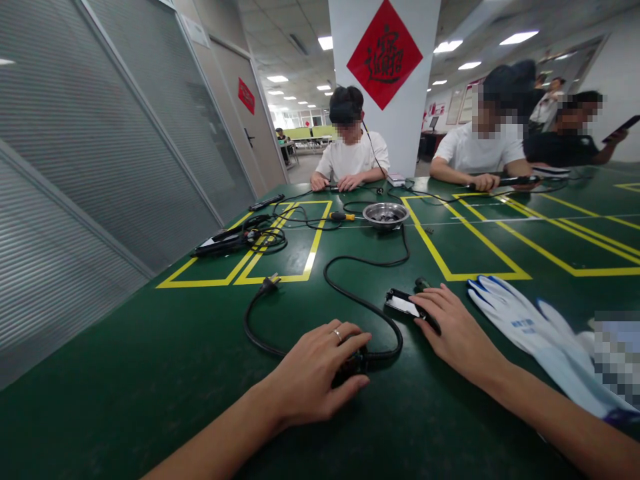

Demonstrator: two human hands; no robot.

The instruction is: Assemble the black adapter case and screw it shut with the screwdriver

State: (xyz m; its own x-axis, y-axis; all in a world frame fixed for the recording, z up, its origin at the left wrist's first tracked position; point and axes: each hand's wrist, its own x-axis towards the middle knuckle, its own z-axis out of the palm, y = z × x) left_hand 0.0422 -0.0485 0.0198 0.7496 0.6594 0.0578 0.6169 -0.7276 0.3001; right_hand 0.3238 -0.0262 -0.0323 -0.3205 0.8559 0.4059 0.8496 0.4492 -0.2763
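My left hand (327, 367), with a ring on one finger, is closed around a dark part at the end of a black cable (365, 303). Most of that part is hidden under the fingers. The cable's plug (271, 283) lies on the table to the left. Farther right, my right hand (447, 323) has its fingers on a black casing piece (404, 305) with a white inner face, gripping its right end. A small dark object (421, 285) lies just behind the fingertips.
White-blue gloves (525, 327) lie right of my right hand. A metal bowl (385, 213) and a yellow-black screwdriver (342, 217) stand ahead on the green table (175, 373). Black devices with cables (225, 241) lie at the left. Several people are across the table.
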